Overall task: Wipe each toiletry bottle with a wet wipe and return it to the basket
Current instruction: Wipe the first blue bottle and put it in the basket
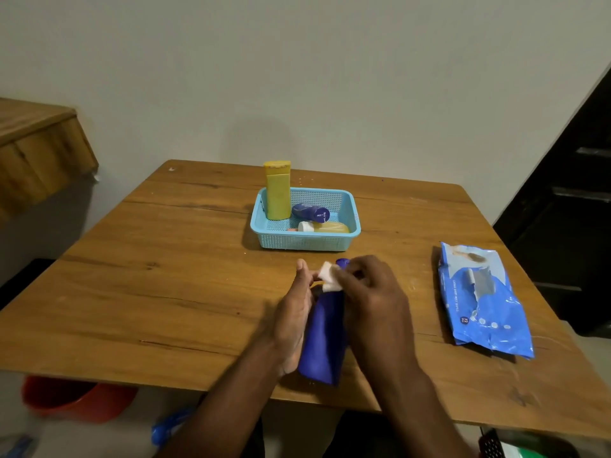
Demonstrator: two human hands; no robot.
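A tall blue bottle [324, 335] is held over the table's near edge, its cap pointing away from me. My left hand [292, 319] holds the bottle along its left side. My right hand [370, 292] pinches a folded white wet wipe [329, 277] against the bottle's neck near the cap. Behind them stands a light-blue basket [264, 226]. In it are an upright yellow bottle [277, 193], a small dark-blue bottle [310, 212] lying down and a yellow bottle with a white cap [325, 227] lying down.
A blue pack of wet wipes [482, 299] lies on the right of the wooden table [165, 276]. A red bucket [72, 398] stands on the floor at the lower left. A wooden shelf [36, 150] juts from the left wall.
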